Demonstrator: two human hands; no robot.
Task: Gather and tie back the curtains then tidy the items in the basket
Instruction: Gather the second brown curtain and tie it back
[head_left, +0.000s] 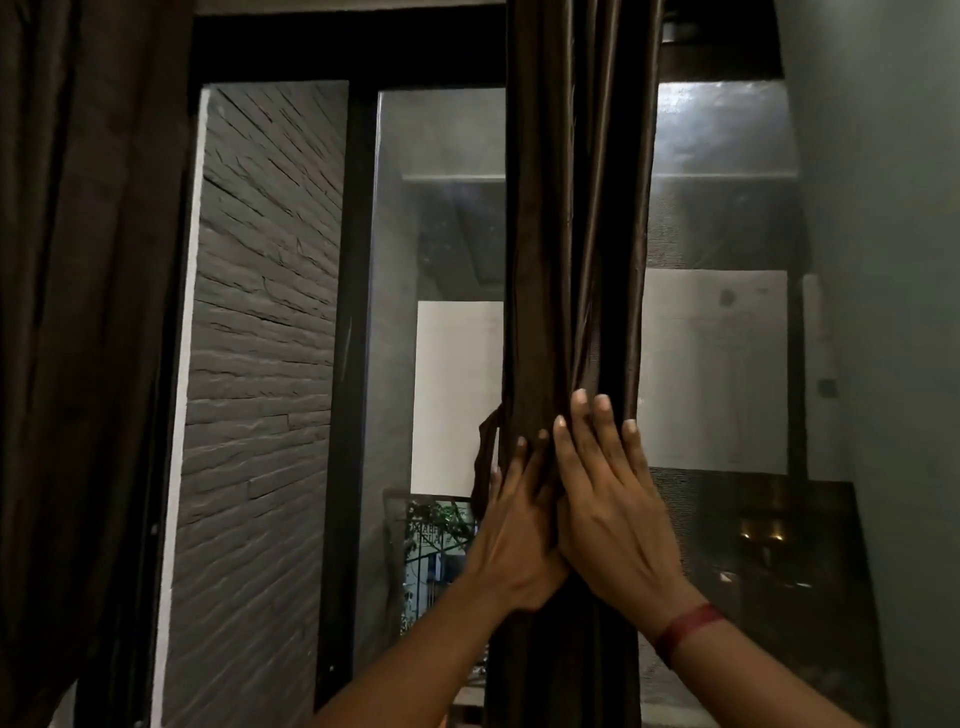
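The window (363, 312) fills the far side of the scene, its dark frame dividing the glass into vertical panes. A grey brick wall (260, 338) shows through the left pane. A dark brown side curtain (78, 312) hangs along the left edge of the scene, covering the left side of the frame. The centre curtain (576, 234), also dark brown and glossy, hangs in front of the right panes, bunched into a narrow vertical column of folds. Both hands press against this column from the near side. The left hand (511, 540) wraps around the left edge of the bunch, fingers curled into the fabric. The right hand (613, 514) lies against the right side, fingers extended upward and spread, not closed around the fabric. A red band (685, 631) circles the right wrist.
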